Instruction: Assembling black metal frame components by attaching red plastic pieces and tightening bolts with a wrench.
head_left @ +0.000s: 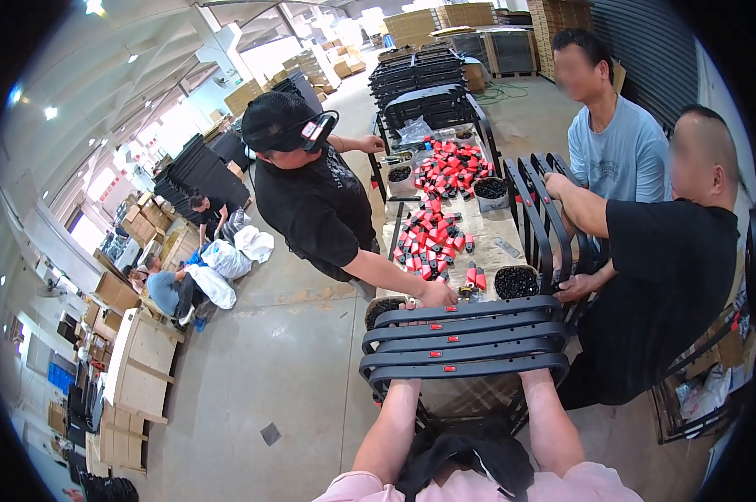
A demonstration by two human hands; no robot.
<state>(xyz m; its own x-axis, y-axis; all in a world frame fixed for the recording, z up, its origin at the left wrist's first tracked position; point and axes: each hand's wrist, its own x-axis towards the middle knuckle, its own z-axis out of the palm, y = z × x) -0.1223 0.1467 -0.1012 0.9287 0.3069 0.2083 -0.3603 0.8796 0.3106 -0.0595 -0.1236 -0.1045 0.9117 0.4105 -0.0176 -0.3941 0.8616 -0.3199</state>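
Observation:
Several black curved metal frames (466,343) are stacked in front of me, each with a small red label on its upper bar. My left hand (405,390) reaches under the left part of the lowest bar; only the wrist and forearm show clearly. Under the right part goes my right hand (535,381), its fingers hidden too. Both wrists are at the bars, but I cannot see how the fingers lie. Just beyond, a table (499,230) carries piles of red-and-black plastic parts (436,243) and a tub of small black pieces (517,283).
At the table's left, a person in a black cap (311,184) reaches toward the frames. Two people stand on the right; one in black (662,276) grips more upright black frames (545,209). Further frames (420,79) are stacked behind the table. Wooden crates (139,368) stand far left.

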